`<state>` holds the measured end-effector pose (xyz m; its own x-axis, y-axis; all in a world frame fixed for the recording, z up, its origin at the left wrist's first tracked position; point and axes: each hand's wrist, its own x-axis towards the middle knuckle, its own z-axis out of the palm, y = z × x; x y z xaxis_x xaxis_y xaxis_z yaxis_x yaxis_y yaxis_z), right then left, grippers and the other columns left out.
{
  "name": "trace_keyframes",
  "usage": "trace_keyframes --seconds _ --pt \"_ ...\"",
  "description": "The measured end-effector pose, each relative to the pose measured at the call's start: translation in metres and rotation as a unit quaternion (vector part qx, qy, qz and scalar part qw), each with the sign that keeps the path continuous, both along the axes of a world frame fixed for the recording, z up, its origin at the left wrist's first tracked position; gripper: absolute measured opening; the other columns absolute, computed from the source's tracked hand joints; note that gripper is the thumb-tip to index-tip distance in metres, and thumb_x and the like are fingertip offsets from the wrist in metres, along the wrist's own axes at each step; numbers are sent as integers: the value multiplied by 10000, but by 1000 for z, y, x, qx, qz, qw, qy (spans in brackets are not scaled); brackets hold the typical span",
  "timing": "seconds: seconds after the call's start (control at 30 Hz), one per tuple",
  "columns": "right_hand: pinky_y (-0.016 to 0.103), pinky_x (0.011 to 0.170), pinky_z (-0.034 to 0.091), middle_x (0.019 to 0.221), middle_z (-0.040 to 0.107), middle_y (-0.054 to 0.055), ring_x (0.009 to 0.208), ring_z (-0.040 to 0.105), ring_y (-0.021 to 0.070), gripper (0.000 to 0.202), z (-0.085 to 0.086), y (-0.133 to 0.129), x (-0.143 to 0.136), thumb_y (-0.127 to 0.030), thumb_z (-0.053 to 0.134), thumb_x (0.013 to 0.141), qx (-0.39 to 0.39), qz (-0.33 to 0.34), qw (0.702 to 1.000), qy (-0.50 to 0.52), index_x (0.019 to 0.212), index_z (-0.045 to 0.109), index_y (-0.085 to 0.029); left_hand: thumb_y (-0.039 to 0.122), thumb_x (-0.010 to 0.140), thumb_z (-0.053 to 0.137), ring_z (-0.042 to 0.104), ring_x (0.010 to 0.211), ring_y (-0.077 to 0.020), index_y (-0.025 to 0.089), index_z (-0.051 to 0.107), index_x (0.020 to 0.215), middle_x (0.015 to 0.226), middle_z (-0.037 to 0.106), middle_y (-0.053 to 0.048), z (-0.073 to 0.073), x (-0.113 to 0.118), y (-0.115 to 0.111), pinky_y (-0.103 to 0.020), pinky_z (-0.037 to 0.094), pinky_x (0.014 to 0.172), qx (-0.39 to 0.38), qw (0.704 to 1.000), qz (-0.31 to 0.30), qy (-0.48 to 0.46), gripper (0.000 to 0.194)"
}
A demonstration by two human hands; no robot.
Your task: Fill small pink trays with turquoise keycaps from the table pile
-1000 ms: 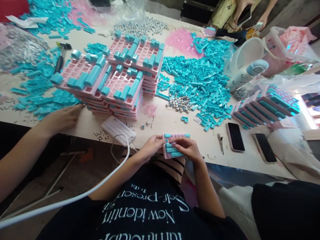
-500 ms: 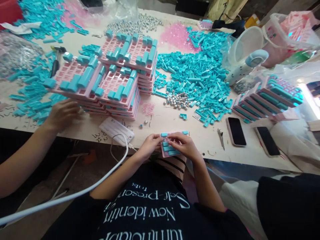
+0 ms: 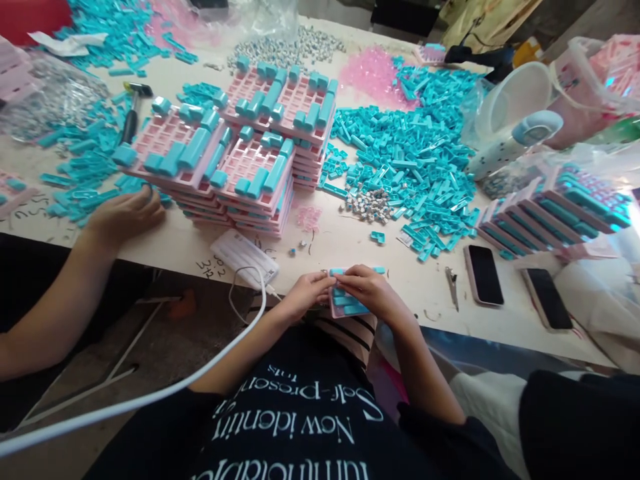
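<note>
The board (image 3: 338,312) is sitting low in front of the body at the near edge of the table (image 3: 423,283); whether it is touching the table, cannot tell. It is showing a pale pink base, small and flat, with glossy teal bars (image 3: 356,310) lying lengthwise along the near side. Shorter teal pieces are showing at the far corners; the middle is being covered by fingers.

The left hand (image 3: 304,293) is grasping the board by its left edge. The right hand (image 3: 370,288) is arching over the top, fingertips bunching near the far-left corner, close to the left fingers; whether they are pinching a piece, cannot tell.

Writing: the black shirt (image 3: 280,350) is carrying white lettering, upside down from this view; "Self-presen" and "Now identi" are reading clearly, while the last line is running out of view. Dark handwritten figures (image 3: 211,269) are marking the table beside a white block (image 3: 245,259), whose own print is showing too small to read.
</note>
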<state>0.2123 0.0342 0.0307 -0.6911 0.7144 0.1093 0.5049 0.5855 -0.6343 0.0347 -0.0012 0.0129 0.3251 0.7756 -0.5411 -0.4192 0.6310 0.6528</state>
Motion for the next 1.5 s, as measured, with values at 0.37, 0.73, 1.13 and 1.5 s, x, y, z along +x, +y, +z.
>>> trace_keyframes --seconds 0.37,0.73,1.13,1.5 --pt "378 753 496 896 637 112 851 567 227 338 7 -13 -3 -268 417 927 143 54 982 -114 1187 580 -127 458 598 757 624 760 -165 94 642 951 848 672 -82 -9 3 -2 -311 481 756 37 999 6 2 520" --pt "380 717 542 909 635 126 862 595 247 411 -18 -37 -8 -279 470 901 204 -12 978 -35 1283 489 -128 520 648 692 576 729 -134 103 622 932 842 642 -58 -19 4 -6 -251 436 697 121 992 -2 41 509" --pt "397 666 522 812 618 113 763 561 237 363 -26 -37 -11 -236 461 895 230 -12 973 -27 1232 534 -124 565 579 706 580 751 -158 105 637 870 813 651 -56 -15 5 -4 -285 440 732 112 993 4 28 548" --pt "395 671 515 921 654 137 773 574 225 254 -22 -32 -12 -199 430 906 290 29 956 -32 1065 620 -144 547 551 735 559 686 -127 121 639 876 747 625 -15 -22 5 -3 -288 444 719 72 997 4 34 545"
